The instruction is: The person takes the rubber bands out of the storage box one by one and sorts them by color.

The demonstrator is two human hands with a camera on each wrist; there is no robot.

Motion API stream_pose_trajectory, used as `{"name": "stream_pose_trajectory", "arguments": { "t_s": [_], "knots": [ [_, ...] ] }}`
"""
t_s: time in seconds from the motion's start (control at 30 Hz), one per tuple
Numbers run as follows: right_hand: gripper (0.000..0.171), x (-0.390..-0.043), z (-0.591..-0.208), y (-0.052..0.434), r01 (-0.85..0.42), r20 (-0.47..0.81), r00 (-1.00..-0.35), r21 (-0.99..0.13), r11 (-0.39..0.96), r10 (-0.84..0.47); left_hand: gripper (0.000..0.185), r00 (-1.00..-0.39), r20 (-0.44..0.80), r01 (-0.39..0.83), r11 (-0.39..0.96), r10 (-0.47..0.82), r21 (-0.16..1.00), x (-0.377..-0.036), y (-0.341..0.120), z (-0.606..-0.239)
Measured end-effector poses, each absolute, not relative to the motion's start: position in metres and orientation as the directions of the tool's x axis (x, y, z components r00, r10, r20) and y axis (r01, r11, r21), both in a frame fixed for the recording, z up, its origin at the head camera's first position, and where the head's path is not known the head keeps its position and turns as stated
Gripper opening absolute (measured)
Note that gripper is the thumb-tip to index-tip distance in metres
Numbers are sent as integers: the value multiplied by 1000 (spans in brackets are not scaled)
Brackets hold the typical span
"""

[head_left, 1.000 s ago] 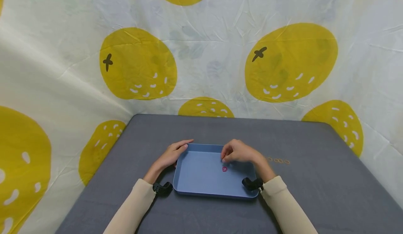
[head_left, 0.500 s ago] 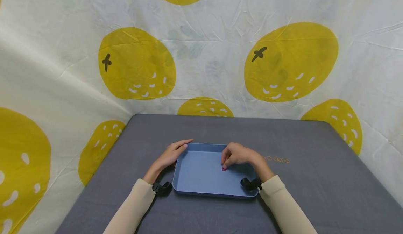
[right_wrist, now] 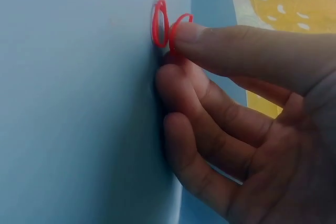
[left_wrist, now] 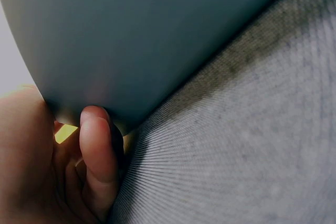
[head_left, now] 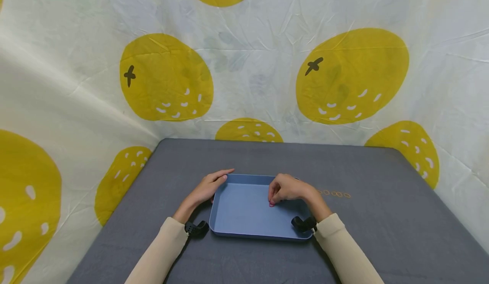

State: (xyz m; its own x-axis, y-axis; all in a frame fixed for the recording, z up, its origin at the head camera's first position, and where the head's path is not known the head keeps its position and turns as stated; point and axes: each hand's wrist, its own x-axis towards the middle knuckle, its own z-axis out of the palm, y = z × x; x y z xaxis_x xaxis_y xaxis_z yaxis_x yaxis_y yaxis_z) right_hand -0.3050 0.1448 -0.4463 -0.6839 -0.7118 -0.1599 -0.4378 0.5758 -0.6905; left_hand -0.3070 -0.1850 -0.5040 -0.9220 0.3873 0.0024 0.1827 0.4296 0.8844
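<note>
The blue tray [head_left: 238, 220] lies flat on the grey cloth. My left hand [head_left: 208, 187] holds its far left corner, thumb over the rim and index finger stretched along the back edge. In the left wrist view, a bent finger [left_wrist: 97, 145] presses on the tray's outer wall. Over the tray's right half, my right hand [head_left: 286, 187] pinches a thin red rubber band [right_wrist: 172, 38] between thumb and fingers. A second red rubber band [right_wrist: 166, 24] stands out right beside it against the tray floor. From the head view both bands are mostly hidden by the fingertips.
Several orange rubber bands [head_left: 338, 194] lie in a row on the grey table [head_left: 382, 216], right of the tray and partly behind the right forearm. A curtain [head_left: 252, 76] printed with yellow fruit hangs behind the table and along its left side.
My right hand has moved down to the red rubber band on the tray floor, covering most of it in the head view. My left hand and the tray stay in place.
</note>
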Motion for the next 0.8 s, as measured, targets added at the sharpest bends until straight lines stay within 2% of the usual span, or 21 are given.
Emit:
{"name": "stream_pose_trajectory", "arguments": {
  "t_s": [0.8],
  "knots": [
    [6, -299, -426, 159, -462, -46, -715, -718, 520, -698, 43, -924, 0, 180, 438, 381, 881, -303, -187, -505]
  ]
}}
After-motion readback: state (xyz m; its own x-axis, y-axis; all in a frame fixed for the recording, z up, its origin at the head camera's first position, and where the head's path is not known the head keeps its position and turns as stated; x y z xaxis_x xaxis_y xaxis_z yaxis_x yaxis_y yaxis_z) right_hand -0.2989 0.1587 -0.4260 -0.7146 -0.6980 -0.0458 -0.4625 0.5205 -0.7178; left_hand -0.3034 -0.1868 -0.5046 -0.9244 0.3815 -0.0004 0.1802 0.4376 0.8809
